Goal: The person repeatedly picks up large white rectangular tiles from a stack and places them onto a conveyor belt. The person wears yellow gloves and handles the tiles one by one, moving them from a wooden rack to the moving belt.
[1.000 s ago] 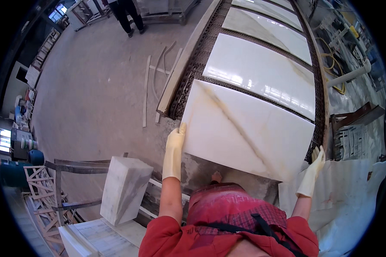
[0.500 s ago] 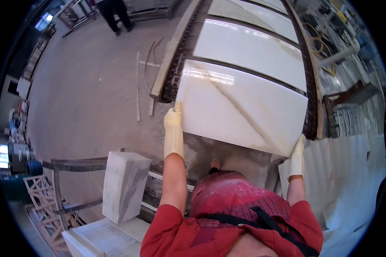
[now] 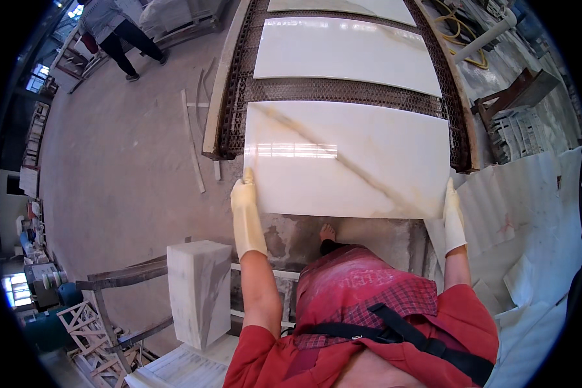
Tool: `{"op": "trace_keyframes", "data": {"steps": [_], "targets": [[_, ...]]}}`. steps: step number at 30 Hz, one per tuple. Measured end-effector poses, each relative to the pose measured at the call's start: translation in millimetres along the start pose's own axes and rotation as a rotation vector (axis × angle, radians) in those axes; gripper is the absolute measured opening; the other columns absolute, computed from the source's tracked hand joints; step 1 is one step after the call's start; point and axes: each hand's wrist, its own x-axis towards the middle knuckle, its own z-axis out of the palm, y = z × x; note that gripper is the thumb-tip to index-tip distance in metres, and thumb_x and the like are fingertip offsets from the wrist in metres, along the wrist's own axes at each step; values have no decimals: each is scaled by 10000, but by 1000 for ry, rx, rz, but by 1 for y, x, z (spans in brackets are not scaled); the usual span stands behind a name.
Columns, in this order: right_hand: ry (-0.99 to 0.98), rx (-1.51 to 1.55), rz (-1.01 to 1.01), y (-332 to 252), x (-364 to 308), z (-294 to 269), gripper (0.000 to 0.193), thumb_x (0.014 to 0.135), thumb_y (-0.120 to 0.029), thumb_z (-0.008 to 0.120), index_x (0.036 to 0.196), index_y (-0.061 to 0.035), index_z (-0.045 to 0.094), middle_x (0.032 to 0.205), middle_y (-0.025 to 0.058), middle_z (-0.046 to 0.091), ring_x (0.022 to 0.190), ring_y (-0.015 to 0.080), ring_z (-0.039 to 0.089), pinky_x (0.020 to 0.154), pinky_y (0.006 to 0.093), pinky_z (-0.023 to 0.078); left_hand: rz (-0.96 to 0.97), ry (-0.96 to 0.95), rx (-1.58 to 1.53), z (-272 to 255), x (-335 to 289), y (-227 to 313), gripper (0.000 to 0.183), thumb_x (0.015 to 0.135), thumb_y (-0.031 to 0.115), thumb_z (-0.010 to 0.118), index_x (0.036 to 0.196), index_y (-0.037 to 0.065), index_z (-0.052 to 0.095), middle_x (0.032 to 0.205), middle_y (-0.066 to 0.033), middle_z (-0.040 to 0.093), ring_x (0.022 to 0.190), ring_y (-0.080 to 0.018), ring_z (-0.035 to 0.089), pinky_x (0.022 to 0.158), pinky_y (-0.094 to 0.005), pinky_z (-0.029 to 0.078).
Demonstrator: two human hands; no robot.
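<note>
A polished white stone slab (image 3: 349, 174) with a brownish diagonal vein spans the space between my gloved hands. My left hand (image 3: 244, 187), in a cream rubber glove, grips the slab's near left corner, thumb on top. At the opposite near corner my right hand (image 3: 452, 205), gloved alike, holds the right edge. Fingers under the slab are hidden. The slab's near part juts out past the end of a mesh conveyor (image 3: 362, 90); whether its far edge touches the belt I cannot tell. Farther along the belt lies another white slab (image 3: 346, 55).
White stone blocks (image 3: 200, 291) stand at lower left beside a metal frame (image 3: 129, 275). Pale wavy sheets (image 3: 491, 207) lie to the right, near a rusty metal bracket (image 3: 520, 90). Thin strips (image 3: 191, 142) lie on the floor at left. A person (image 3: 119, 35) walks at upper left.
The held slab has come toward me and turned level, widening the gap to the slab behind it. My view has shifted right. The person at upper left shows more fully.
</note>
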Motion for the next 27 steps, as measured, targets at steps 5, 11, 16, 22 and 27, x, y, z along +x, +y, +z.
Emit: {"op": "trace_keyframes", "data": {"steps": [5, 11, 16, 22, 27], "targets": [[-183, 7, -64, -25, -24, -3, 775, 989, -636, 406, 1304, 49, 585, 1211, 164, 674, 1057, 251, 665, 894, 380, 533, 28, -24, 63, -8, -7, 18, 912, 914, 779, 283, 1203, 2, 665, 1234, -285, 629, 1224, -440, 560, 1041, -503, 425], [-130, -27, -124, -34, -33, -12, 785, 989, -642, 396, 1295, 55, 588, 1204, 170, 676, 1053, 261, 666, 896, 384, 532, 9, -64, 45, -7, -7, 21, 899, 920, 763, 328, 1225, -15, 659, 1234, -262, 645, 1205, -393, 592, 1043, -461, 428], [-89, -72, -145, -33, -33, -16, 794, 988, -647, 388, 1287, 60, 592, 1199, 174, 678, 1050, 269, 667, 897, 388, 532, 14, -63, 71, -15, -12, 33, 832, 936, 720, 348, 1191, 2, 683, 1201, -245, 666, 1186, -391, 603, 1026, -461, 438], [-45, -164, -177, -50, -14, -7, 805, 987, -653, 378, 1277, 66, 596, 1192, 180, 680, 1047, 279, 668, 899, 393, 531, 39, -91, 78, -30, 4, 47, 850, 933, 715, 318, 1213, -6, 669, 1250, -280, 623, 1258, -416, 550, 1060, -494, 414], [-3, -262, -206, -57, 0, 5, 815, 987, -658, 369, 1269, 71, 599, 1186, 184, 682, 1044, 287, 668, 900, 396, 530, 44, -97, 37, -24, 14, 37, 866, 928, 739, 318, 1212, 0, 668, 1278, -273, 610, 1269, -404, 541, 1075, -477, 402]]}}
